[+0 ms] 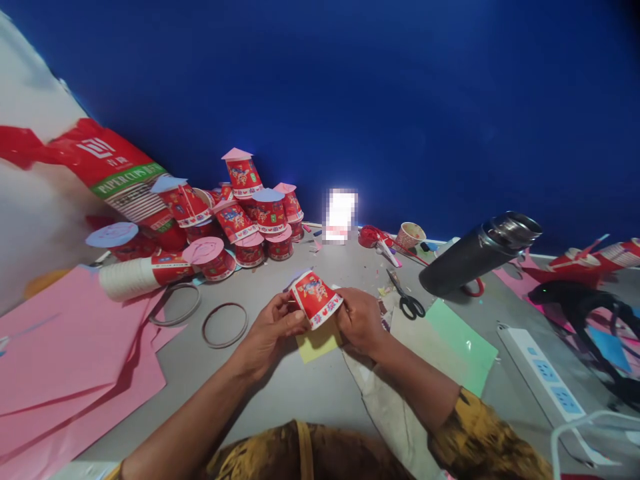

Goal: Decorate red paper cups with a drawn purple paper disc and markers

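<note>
Head view: red paper cup [315,298] held tilted above the bench [310,390], in from its near edge. Left hand [274,328] pinches the cup's left side; right hand [363,321] pinches its right. Light, even pressure should prevent denting.

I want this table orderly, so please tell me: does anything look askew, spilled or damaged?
The stacked red cups at the left look askew: several sit tilted in the pile. Paper scraps lie loose beside the scissors, untidily. I see no spill; the held cup looks intact.
</note>
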`<state>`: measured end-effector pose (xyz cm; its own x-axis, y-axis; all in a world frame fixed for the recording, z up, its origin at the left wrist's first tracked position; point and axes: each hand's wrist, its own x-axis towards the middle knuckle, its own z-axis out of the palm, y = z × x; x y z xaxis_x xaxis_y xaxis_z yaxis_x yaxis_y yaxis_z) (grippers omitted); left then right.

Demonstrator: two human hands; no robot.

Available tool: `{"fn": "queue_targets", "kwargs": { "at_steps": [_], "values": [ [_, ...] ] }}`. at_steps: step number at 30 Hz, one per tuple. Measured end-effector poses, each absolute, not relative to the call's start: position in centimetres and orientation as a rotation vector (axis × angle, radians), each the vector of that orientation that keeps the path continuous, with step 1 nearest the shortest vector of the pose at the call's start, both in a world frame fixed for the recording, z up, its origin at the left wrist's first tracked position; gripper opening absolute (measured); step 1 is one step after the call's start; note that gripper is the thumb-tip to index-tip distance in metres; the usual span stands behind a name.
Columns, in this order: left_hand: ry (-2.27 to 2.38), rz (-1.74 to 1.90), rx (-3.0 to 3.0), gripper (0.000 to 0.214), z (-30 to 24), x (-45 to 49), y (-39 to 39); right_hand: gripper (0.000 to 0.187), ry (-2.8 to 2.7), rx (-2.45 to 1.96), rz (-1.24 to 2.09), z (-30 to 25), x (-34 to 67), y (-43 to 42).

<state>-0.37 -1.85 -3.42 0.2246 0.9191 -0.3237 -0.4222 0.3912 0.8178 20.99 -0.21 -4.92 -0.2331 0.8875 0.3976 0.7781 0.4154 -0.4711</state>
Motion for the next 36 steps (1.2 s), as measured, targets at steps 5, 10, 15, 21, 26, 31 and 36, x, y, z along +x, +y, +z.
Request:
{"fn": "queue_targets", "kwargs": {
  "at_steps": [5, 10, 15, 21, 26, 31, 36],
  "values": [
    [0.906, 1.135, 0.622, 0.056, -3.6, -1.5, -0.9, 0.031, -1.823, -1.39, 0.62, -5.1, 20.8, 0.1],
    [0.841, 1.249, 0.531, 0.062, -3.0, -2.2, -0.2, 0.03, -1.947, -1.244, 0.882, -4.8, 20.2, -0.2],
    [0.866, 1.204, 0.668, 0.074, -2.5, -2.0, -1.0, 0.027, -2.16, -1.357, 0.764, -4.7, 19.9, -0.6],
    [0.897, 1.134, 0.666, 0.074, -2.7, -1.4, -1.6, 0.025, -2.258, -1.501, 0.625, -4.1, 19.5, -0.7],
    [0.923, 1.177, 0.7, 0.068, -2.8, -1.0, -1.7, 0.024, -2.272, -1.581, 0.584, -3.8, 19.2, -0.8],
    [0.924, 1.107, 0.772, 0.057, -2.5, -0.9, -1.9, 0.024, -2.283, -1.589, 0.543, -3.7, 19.1, -0.9],
    [0.937, 1.114, 0.792, 0.054, -2.6, -1.0, -1.7, 0.023, -2.302, -1.622, 0.551, -3.6, 19.1, -0.8]
  ]
}}
